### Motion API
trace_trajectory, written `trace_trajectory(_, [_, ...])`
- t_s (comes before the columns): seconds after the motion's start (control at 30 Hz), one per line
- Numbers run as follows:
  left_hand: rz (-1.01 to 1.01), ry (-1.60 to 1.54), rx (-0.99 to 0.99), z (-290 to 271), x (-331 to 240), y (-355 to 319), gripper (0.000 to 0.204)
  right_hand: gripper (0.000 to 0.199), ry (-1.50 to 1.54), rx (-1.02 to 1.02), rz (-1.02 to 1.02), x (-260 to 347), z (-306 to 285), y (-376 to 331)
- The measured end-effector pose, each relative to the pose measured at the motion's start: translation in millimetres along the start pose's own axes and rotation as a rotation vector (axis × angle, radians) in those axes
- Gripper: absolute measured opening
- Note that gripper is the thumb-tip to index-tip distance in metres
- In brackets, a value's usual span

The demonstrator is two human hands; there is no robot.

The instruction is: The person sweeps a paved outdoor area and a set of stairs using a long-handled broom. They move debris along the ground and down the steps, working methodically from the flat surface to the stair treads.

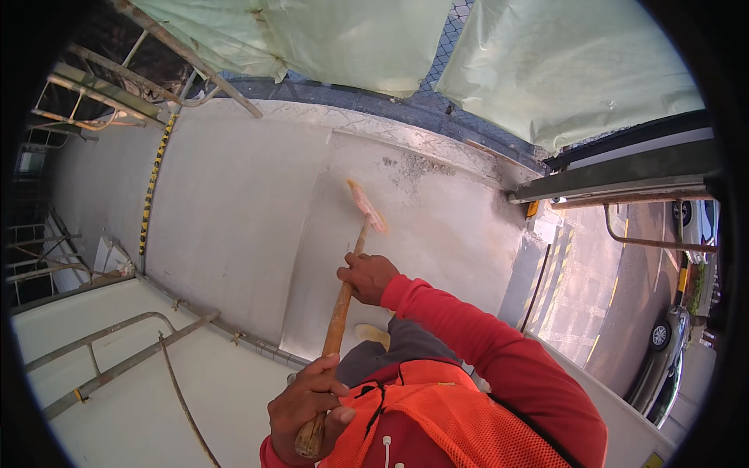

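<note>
Both my hands hold a push broom by its long wooden handle (337, 316). My left hand (304, 402) is closed around the handle's near end, close to my orange mesh vest (452, 405). Farther up, my right hand (368, 277) wraps the handle below the head, its red sleeve reaching in from the right. The narrow pinkish broom head (367, 206), yellowish along its edges, lies at a slant over the smooth grey concrete floor (234, 187). Its underside is hidden. Part of a light-coloured shoe (373, 335) shows just right of the handle.
Rough grey patches (413, 168) mark the floor beyond the broom head. Pale green sheeting (351, 43) hangs on a mesh fence behind. Scaffold frames (109, 366) stand left, near a yellow-and-black striped strip (156, 183). A metal beam (616, 175) and parked cars (663, 355) are right.
</note>
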State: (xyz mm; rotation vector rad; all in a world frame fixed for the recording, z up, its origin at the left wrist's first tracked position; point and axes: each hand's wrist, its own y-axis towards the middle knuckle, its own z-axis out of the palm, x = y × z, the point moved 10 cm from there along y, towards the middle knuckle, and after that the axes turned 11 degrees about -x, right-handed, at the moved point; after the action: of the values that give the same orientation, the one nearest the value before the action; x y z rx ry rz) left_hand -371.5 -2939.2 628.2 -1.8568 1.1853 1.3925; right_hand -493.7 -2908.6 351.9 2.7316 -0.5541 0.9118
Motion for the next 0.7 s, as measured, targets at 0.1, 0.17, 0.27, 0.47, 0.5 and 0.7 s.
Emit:
trace_trajectory(0.1, [0.007, -0.148, 0.125, 26, -2, 22, 0.028, 0.016, -0.011, -0.143, 0.233, -35, -47, -47])
trace_trajectory(0.17, [-0.013, -0.264, 0.22, 60, 24, 40, 0.022, 0.016, -0.066, -0.247, 0.448, -85, -68, -88])
trace_trajectory(0.27, [0.014, -0.374, 0.383, 149, 81, 63, 0.017, 0.017, -0.211, -0.274, 0.805, -184, -73, -157])
trace_trajectory(0.47, [0.049, -0.452, 0.343, 281, 175, 121, 0.016, 0.025, -0.244, -0.288, 1.154, -356, -50, -189])
trace_trajectory(0.5, [-0.023, -0.419, 0.273, 278, 196, 134, 0.016, 0.024, -0.209, -0.293, 1.131, -367, -40, -171])
trace_trajectory(0.7, [-0.164, -0.285, -0.05, 142, 249, 191, 0.027, 0.013, -0.189, -0.146, 0.894, -328, 35, 11])
